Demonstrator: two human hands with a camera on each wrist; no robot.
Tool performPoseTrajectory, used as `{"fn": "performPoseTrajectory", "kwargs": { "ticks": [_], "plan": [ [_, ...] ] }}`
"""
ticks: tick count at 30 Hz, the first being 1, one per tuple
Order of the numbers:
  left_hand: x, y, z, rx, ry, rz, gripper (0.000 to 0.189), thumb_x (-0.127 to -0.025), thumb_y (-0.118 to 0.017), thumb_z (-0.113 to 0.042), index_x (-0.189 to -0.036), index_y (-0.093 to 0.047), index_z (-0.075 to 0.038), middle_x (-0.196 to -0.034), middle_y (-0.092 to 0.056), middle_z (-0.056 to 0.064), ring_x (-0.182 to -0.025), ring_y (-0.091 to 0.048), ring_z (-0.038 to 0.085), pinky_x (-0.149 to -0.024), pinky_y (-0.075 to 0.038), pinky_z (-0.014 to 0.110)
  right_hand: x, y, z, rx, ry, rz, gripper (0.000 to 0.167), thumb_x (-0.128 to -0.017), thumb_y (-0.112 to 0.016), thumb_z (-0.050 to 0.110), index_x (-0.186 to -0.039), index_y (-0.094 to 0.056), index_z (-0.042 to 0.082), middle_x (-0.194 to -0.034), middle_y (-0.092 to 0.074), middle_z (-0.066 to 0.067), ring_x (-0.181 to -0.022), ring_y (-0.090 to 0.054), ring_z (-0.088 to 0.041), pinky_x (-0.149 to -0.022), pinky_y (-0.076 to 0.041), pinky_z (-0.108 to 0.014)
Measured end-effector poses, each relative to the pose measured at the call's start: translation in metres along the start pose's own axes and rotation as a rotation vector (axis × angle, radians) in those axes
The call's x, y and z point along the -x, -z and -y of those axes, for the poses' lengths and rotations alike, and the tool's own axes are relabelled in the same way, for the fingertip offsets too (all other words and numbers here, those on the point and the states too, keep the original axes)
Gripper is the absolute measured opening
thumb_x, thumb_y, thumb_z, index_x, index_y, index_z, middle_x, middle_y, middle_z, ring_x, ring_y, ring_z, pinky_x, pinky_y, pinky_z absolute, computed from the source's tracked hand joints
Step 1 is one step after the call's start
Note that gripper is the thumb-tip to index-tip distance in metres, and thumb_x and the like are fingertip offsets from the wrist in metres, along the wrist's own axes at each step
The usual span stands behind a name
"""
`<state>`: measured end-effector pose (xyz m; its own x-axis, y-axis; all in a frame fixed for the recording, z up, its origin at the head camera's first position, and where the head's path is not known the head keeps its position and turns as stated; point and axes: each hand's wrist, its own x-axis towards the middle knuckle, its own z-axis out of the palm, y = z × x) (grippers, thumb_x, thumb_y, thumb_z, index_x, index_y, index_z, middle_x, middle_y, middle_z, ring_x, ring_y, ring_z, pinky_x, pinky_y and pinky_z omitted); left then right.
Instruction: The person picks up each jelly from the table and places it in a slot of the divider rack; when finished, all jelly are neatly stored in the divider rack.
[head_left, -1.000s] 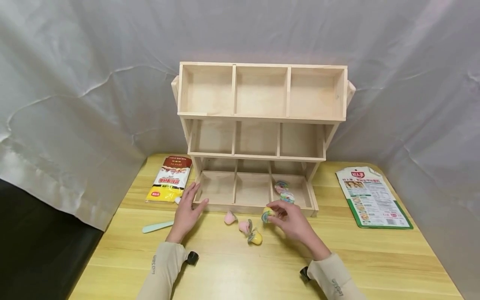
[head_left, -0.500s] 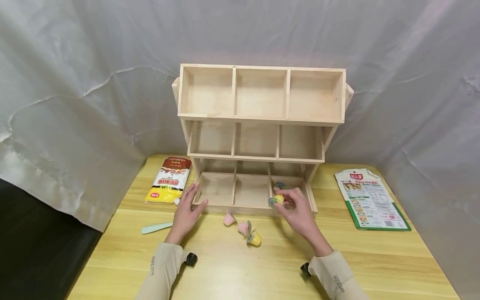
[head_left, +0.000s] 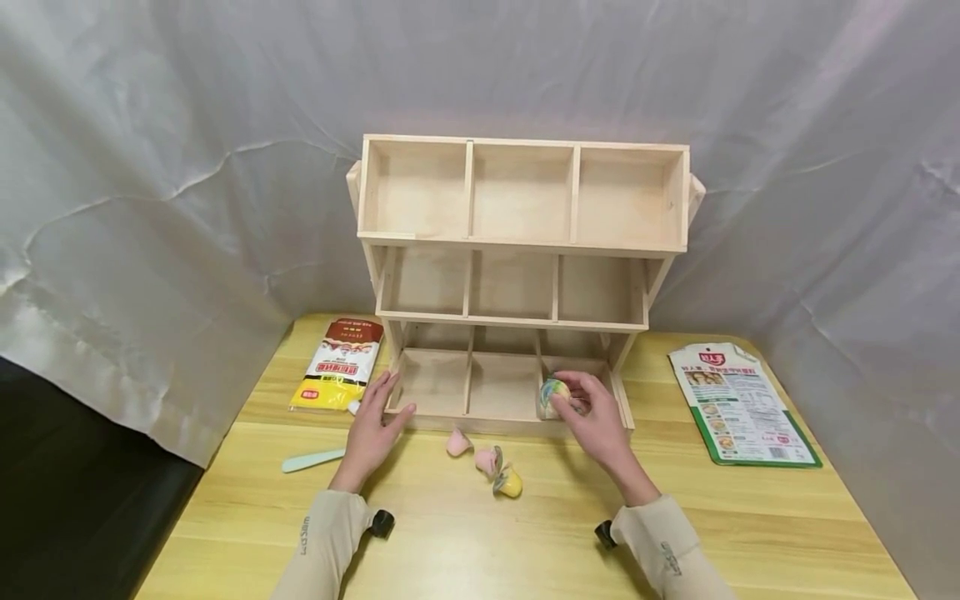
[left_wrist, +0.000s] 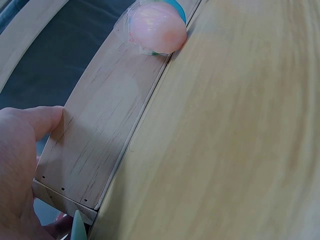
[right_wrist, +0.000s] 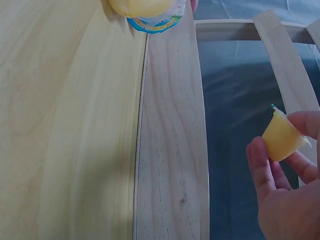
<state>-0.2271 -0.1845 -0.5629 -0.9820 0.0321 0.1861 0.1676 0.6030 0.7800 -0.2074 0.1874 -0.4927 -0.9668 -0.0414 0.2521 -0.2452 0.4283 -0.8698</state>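
Observation:
In the head view my right hand (head_left: 602, 427) pinches a yellow jelly cup (right_wrist: 281, 139) at the bottom right compartment of a three-tier wooden rack (head_left: 495, 425). The cup's printed lid (head_left: 553, 395) faces the head camera. My hand hides most of that compartment. At the rack's front left corner rests my left hand (head_left: 371, 437), fingers extended and thumb touching the front board (left_wrist: 105, 110). Between the hands, two pink jelly cups, one (head_left: 458, 443) to the left and another (head_left: 486, 460), lie on the table beside a second yellow jelly cup (head_left: 509, 482).
A brown, white and yellow food packet (head_left: 339, 367) lies left of the rack. Near my left wrist is a pale green flat stick (head_left: 312, 460). A green and white pouch (head_left: 745, 406) lies to the right. Grey curtains (head_left: 525, 67) enclose the table (head_left: 465, 550).
My right hand has carried the yellow jelly cup from in front of the rack up to the bottom right compartment, turning its lid toward the head camera. The left hand stays at the corner.

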Motion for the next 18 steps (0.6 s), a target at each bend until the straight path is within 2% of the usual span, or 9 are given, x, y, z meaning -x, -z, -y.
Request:
{"fn": "performPoseTrajectory", "kwargs": {
  "ticks": [3, 9, 14, 18],
  "plan": [
    [0.0, -0.0002, 0.0, -0.001, 0.0, -0.003, 0.072, -0.101, -0.067, -0.041, -0.16, -0.038, -0.013, -0.171, -0.024, 0.011, -0.154, -0.029, 0.041, -0.118, -0.028, 0.071, -0.0013, -0.002, 0.001, 0.018, -0.01, -0.012, 0.034, -0.099, -0.071, 0.013, -0.131, -0.068, 0.008, -0.117, -0.061, -0.012, -0.101, -0.06, -0.017, -0.086, -0.053, -0.013],
    [-0.0003, -0.0014, -0.0004, -0.008, -0.016, -0.019, 0.071, -0.101, -0.067, -0.04, -0.16, -0.039, -0.011, -0.17, -0.026, 0.014, -0.153, -0.03, 0.044, -0.117, -0.029, 0.072, -0.0045, -0.0038, 0.0042, 0.04, -0.031, -0.028, 0.038, -0.098, -0.066, 0.001, -0.136, -0.063, 0.0, -0.121, -0.057, -0.018, -0.093, -0.056, -0.018, -0.075, -0.049, -0.014],
    [0.0001, -0.0012, -0.001, -0.012, -0.007, -0.011, 0.071, -0.101, -0.067, -0.04, -0.16, -0.039, -0.012, -0.171, -0.025, 0.013, -0.153, -0.03, 0.043, -0.118, -0.029, 0.072, -0.0061, -0.0034, 0.0032, 0.01, -0.061, -0.023, 0.039, -0.099, -0.065, 0.002, -0.138, -0.061, 0.001, -0.121, -0.058, -0.018, -0.088, -0.056, -0.015, -0.069, -0.048, -0.014],
    [0.0006, -0.0006, -0.0014, -0.007, -0.007, -0.013, 0.071, -0.101, -0.067, -0.04, -0.16, -0.039, -0.013, -0.171, -0.025, 0.012, -0.153, -0.03, 0.043, -0.118, -0.029, 0.071, -0.0063, -0.0028, 0.0026, -0.051, -0.065, -0.019, 0.038, -0.1, -0.064, 0.002, -0.138, -0.062, 0.003, -0.118, -0.058, -0.018, -0.084, -0.058, -0.013, -0.069, -0.059, -0.022]
  ]
}}
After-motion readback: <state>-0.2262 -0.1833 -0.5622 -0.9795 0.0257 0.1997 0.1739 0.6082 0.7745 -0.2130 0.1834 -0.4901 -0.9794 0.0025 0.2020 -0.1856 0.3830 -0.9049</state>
